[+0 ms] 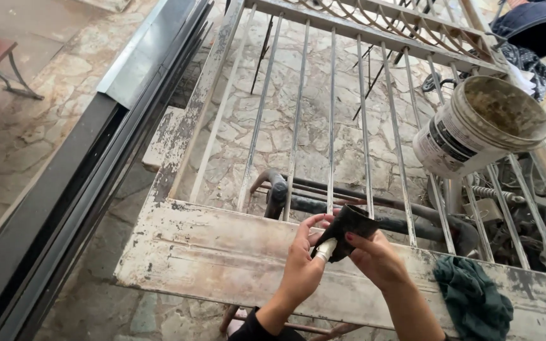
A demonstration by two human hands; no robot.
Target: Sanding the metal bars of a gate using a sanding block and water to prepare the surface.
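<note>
Both my hands meet over the worn, flaking bottom panel of a white metal gate that lies flat. My left hand and my right hand together hold a dark folded sheet, likely sandpaper, wrapped around a small white piece. The gate's thin vertical bars run away from me above the hands.
A dirty white plastic bucket rests tilted on the bars at the right. A dark green rag lies on the panel to the right of my hands. Dark metal profiles lie along the left. Stone paving and bent pipes show under the bars.
</note>
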